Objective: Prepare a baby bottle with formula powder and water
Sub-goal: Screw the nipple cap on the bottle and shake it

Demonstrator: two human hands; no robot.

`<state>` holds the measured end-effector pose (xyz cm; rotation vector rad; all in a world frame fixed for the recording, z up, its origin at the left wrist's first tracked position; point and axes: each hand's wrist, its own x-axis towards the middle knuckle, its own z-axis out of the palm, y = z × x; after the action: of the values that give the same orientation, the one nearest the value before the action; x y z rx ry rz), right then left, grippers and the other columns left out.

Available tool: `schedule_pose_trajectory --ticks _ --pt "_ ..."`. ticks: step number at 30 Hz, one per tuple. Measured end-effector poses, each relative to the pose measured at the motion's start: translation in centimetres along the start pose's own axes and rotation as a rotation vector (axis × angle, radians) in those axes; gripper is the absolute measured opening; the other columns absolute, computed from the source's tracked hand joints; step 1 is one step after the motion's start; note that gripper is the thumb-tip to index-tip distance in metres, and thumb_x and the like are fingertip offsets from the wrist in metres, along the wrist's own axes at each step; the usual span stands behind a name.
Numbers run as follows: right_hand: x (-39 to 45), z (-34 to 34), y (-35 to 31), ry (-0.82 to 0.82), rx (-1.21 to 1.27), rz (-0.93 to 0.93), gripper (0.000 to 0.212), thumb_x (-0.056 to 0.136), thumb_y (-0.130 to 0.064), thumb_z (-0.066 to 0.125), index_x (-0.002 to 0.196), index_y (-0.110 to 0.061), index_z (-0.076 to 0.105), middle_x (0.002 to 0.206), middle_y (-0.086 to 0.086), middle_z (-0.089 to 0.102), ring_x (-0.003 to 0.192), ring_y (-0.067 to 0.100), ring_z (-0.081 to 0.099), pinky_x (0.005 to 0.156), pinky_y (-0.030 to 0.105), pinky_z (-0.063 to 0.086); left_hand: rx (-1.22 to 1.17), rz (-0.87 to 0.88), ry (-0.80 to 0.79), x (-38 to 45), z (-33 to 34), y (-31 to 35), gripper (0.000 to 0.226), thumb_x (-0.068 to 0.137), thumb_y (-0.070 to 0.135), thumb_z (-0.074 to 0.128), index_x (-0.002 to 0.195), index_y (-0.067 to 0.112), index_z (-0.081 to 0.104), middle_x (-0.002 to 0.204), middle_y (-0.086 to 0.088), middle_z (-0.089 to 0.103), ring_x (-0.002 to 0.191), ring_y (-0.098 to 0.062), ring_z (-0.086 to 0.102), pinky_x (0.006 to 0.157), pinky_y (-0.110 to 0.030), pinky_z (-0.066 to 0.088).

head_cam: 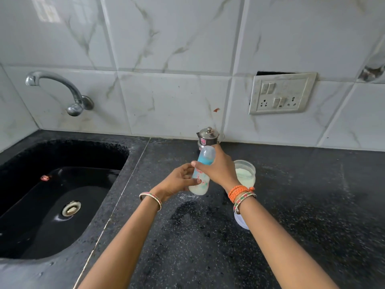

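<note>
On the dark speckled tabletop (291,205), beside the black sink (52,205) with its wall tap (60,88), everything for the job is sitting within a short reach of the person. The steel pot (208,137) is standing at the back against the tiled wall, out of the working space, and the open plastic tub (244,173) of pale formula powder is resting just to the right of the hands, close enough for scooping. A white lid (241,222) is lying nearer the person, partly hidden under the right forearm.

The baby bottle (201,174) is being held tilted above the tabletop, clear of it, with milky liquid showing in its lower end, so the powder and water seem to be in already. The right hand (218,170) is wrapping its fingers (194,163) closed around the blue collar and capped teat, probably to tighten or steady the top. The left hand (179,181) is cupping the lower body, its fingers partly curled against the printed wall, bracing the bottle so it cannot twist. A wet patch and spilled powder are lying beneath, likely from filling.
</note>
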<state>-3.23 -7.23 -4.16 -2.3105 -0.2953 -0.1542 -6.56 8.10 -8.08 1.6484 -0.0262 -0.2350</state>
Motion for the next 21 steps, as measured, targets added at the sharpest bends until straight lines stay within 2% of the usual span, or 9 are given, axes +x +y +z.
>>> schedule_pose_trajectory --ticks 3,7,9,12,14,17,21 --pt "0.3 0.6 0.3 -0.062 0.098 0.061 0.058 0.069 -0.061 0.069 0.112 -0.026 0.051 0.106 -0.002 0.066 0.091 0.021 0.067 0.07 0.043 0.059 0.038 0.067 0.063 0.2 -0.3 -1.1 0.045 0.079 0.0 0.07 0.12 0.008 0.053 0.12 -0.016 0.063 0.101 -0.023 0.065 0.088 -0.032 0.055" --pt "1.0 0.4 0.5 -0.211 0.297 0.104 0.051 0.075 -0.041 0.074 0.115 -0.023 0.049 0.107 -0.002 0.062 0.093 0.017 0.065 0.059 0.031 0.058 -0.015 0.107 0.137 0.3 -0.8 -1.8 0.045 0.078 -0.008 0.068 0.119 0.002 0.054 0.112 -0.014 0.063 0.093 -0.016 0.064 0.081 -0.024 0.056" --pt "1.3 0.5 0.8 -0.287 0.328 0.093 0.053 0.074 -0.033 0.077 0.116 -0.025 0.047 0.106 -0.005 0.059 0.102 0.018 0.063 0.071 0.036 0.058 -0.051 0.114 0.162 0.6 -0.9 -2.1 0.046 0.079 -0.007 0.068 0.122 0.001 0.053 0.115 -0.015 0.063 0.097 -0.019 0.064 0.082 -0.026 0.056" --pt "1.4 0.6 1.1 -0.317 0.285 0.041 0.061 0.07 -0.034 0.079 0.122 -0.025 0.049 0.112 -0.006 0.059 0.109 0.017 0.058 0.091 0.042 0.052 -0.106 0.115 0.172 1.1 -1.0 -2.6 0.046 0.081 -0.006 0.065 0.124 0.003 0.051 0.118 -0.013 0.062 0.103 -0.021 0.063 0.084 -0.027 0.056" --pt "1.2 0.8 1.2 -0.279 0.247 0.013 0.056 0.074 -0.026 0.078 0.123 -0.02 0.05 0.115 -0.002 0.06 0.107 0.016 0.058 0.089 0.035 0.051 -0.12 0.118 0.165 1.4 -0.8 -2.8 0.047 0.082 -0.01 0.061 0.126 0.002 0.049 0.118 -0.011 0.061 0.105 -0.019 0.062 0.087 -0.025 0.054" --pt "0.7 1.1 1.1 -0.188 0.191 0.012 0.05 0.073 -0.02 0.078 0.117 -0.014 0.056 0.107 -0.002 0.062 0.096 0.011 0.058 0.076 0.021 0.046 -0.107 0.097 0.163 1.7 -0.4 -3.6 0.046 0.082 -0.012 0.06 0.124 0.003 0.05 0.115 -0.009 0.062 0.1 -0.011 0.064 0.088 -0.024 0.054" --pt "-0.1 1.9 1.4 -0.216 0.101 0.015 0.045 0.073 -0.016 0.076 0.114 -0.01 0.056 0.108 0.002 0.063 0.094 0.012 0.056 0.079 0.028 0.048 -0.06 0.051 0.138 1.6 -0.4 -4.8 0.048 0.081 -0.013 0.06 0.125 0.002 0.049 0.114 -0.008 0.063 0.095 -0.005 0.067 0.092 -0.029 0.052"
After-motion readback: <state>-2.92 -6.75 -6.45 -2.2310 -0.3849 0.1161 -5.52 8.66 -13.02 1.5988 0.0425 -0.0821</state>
